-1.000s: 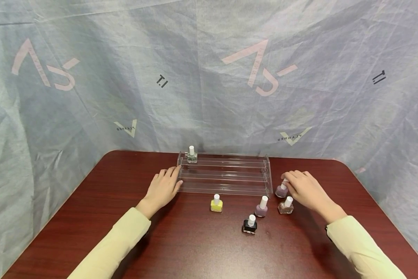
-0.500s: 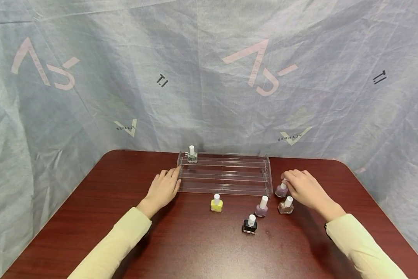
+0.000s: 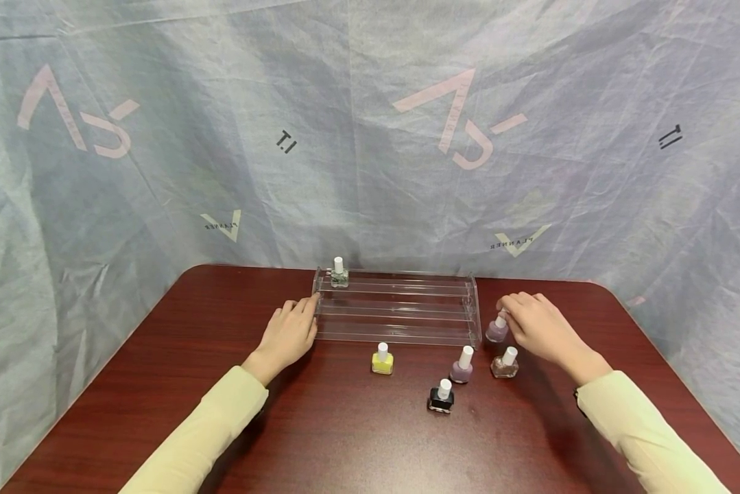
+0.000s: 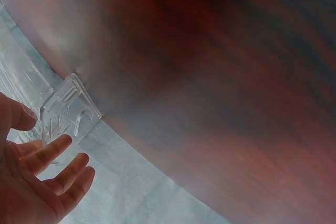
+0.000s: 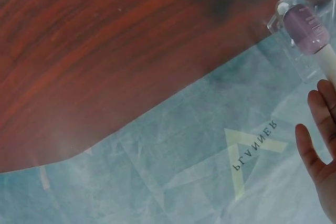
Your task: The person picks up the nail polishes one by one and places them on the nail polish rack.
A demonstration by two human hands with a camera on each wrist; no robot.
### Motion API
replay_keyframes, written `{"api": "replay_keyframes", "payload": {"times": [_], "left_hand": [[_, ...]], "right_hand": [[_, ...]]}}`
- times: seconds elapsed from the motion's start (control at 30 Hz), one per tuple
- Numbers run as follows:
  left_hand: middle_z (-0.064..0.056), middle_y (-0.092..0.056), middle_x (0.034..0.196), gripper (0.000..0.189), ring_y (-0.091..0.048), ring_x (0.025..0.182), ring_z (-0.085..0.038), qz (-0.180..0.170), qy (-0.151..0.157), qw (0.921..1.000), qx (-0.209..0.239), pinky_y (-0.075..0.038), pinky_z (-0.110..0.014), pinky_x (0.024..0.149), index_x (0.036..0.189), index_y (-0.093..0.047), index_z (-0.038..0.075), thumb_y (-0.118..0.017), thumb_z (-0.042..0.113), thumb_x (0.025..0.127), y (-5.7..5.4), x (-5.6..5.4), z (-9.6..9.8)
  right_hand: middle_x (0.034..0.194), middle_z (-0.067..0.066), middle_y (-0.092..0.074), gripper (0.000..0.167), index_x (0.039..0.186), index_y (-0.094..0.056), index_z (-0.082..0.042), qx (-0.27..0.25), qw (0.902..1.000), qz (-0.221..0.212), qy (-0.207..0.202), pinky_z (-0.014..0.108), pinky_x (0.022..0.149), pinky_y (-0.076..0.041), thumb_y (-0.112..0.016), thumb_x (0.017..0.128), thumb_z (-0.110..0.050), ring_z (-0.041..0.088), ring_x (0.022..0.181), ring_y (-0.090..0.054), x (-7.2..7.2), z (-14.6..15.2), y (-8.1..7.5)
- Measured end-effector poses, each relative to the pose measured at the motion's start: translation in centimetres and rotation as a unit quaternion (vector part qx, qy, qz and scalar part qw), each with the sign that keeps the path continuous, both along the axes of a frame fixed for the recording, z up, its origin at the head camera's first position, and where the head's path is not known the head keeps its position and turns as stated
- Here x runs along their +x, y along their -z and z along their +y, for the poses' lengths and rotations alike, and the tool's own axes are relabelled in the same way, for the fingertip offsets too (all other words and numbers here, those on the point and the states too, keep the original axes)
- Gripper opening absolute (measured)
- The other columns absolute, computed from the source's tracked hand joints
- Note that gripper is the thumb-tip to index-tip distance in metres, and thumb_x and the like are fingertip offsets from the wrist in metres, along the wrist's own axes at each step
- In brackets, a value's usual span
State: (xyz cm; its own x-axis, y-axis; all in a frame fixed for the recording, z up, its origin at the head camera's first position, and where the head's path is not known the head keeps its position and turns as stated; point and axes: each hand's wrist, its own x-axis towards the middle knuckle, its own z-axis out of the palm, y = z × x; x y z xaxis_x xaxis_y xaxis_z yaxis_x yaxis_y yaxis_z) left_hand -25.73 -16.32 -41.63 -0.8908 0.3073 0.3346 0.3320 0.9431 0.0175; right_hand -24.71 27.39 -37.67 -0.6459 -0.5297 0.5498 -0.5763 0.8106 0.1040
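Note:
My right hand (image 3: pixel 539 329) pinches the white cap of a purple nail polish bottle (image 3: pixel 496 332), just right of a clear acrylic rack (image 3: pixel 394 337). In the right wrist view this purple bottle (image 5: pixel 306 29) hangs from the fingertips at the right edge. My left hand (image 3: pixel 288 333) rests against the rack's left end, fingers loosely extended; the left wrist view has them beside the clear side panel (image 4: pixel 71 108). A brown glitter polish bottle (image 3: pixel 505 366) stands beneath the right hand. Nearby stand a second purple bottle (image 3: pixel 461 371), a black one (image 3: pixel 442 398) and a yellow one (image 3: pixel 383 362).
A clear glittery polish bottle (image 3: pixel 339 276) stands on the rack's top tier at the left end. The dark red wooden table (image 3: pixel 345 439) reaches back to a grey cloth backdrop (image 3: pixel 357 137) with printed letters.
My right hand has raised the purple nail polish bottle slightly. The left hand stays by the rack, its thumb drawn in a little. The other bottles stand where they were.

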Motion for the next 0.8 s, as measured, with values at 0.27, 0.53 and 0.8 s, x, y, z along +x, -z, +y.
{"api": "replay_keyframes", "payload": {"times": [0.27, 0.53, 0.8], "left_hand": [[-0.009, -0.054, 0.127, 0.049, -0.050, 0.110, -0.032, -0.003, -0.001, 1.0000, 0.006, -0.043, -0.046, 0.086, 0.137, -0.038, 0.007, -0.047, 0.018, 0.091, 0.0, 0.0, 0.0], [-0.009, -0.054, 0.127, 0.049, -0.050, 0.110, -0.032, -0.002, 0.000, 1.0000, 0.007, -0.043, -0.045, 0.086, 0.138, -0.038, 0.007, -0.047, 0.018, 0.091, 0.0, -0.1, 0.0], [-0.009, -0.054, 0.127, 0.049, -0.050, 0.110, -0.032, -0.005, 0.001, 0.9999, 0.012, -0.043, -0.045, 0.085, 0.138, -0.037, 0.007, -0.045, 0.018, 0.091, 0.2, 0.0, -0.1]], "right_hand": [[0.079, 0.003, -0.060, 0.007, 0.084, -0.059, -0.008, 0.009, 1.0000, 0.004, -0.002, 0.039, 0.070, -0.041, -0.061, 0.078, -0.006, 0.022, 0.078, -0.058, -0.2, -0.3, -1.4], [0.076, 0.002, -0.058, 0.008, 0.084, -0.059, -0.008, 0.002, 0.9998, 0.013, -0.013, 0.038, 0.068, -0.040, -0.062, 0.078, -0.003, 0.022, 0.075, -0.055, -0.4, -0.8, -3.1], [0.078, 0.004, -0.058, 0.006, 0.086, -0.058, -0.007, 0.007, 0.9994, 0.021, -0.026, 0.040, 0.071, -0.041, -0.058, 0.080, -0.005, 0.024, 0.077, -0.056, -1.1, -1.5, -4.1]]}}
